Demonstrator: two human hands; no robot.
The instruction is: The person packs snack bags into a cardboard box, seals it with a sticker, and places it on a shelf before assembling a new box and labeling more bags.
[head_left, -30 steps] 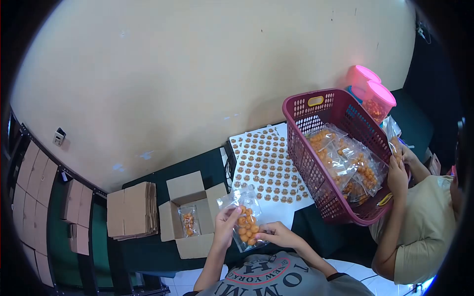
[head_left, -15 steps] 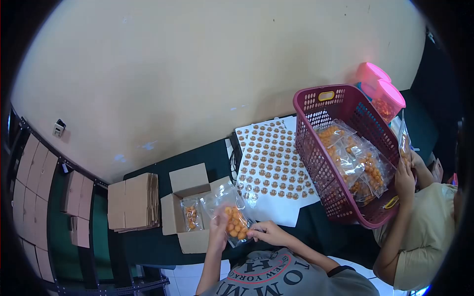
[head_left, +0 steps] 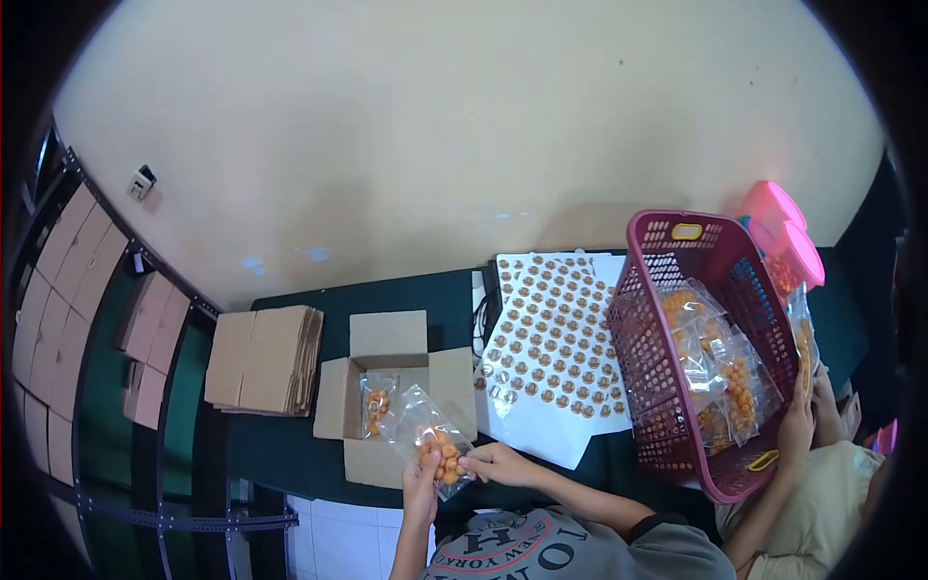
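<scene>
A clear plastic bag of round orange snacks [head_left: 432, 428] is held between my two hands, in front of my chest. My left hand [head_left: 420, 483] is closed around its left side, thumb on the front. At the bag's right edge, my right hand [head_left: 498, 465] pinches the plastic. The bag's upper part overlaps an open cardboard box [head_left: 388, 333] just beyond it. Inside that box lies another snack bag [head_left: 377, 406]. Sheets of round stickers [head_left: 551, 338] lie to the right of the box.
A stack of flattened cardboard boxes [head_left: 261, 362] is on the left. On the right stands a maroon basket [head_left: 667, 387] with several snack bags. Pink-lidded tubs [head_left: 798, 253] are behind it. Beside the basket, a co-worker's hands [head_left: 800, 425] hold another bag. Shelves with boxes [head_left: 68, 261] line the far left.
The bag and both hands stay together, with the bag slightly lower and more tilted. My view has shifted, so the table contents appear lower and mostly further right.
</scene>
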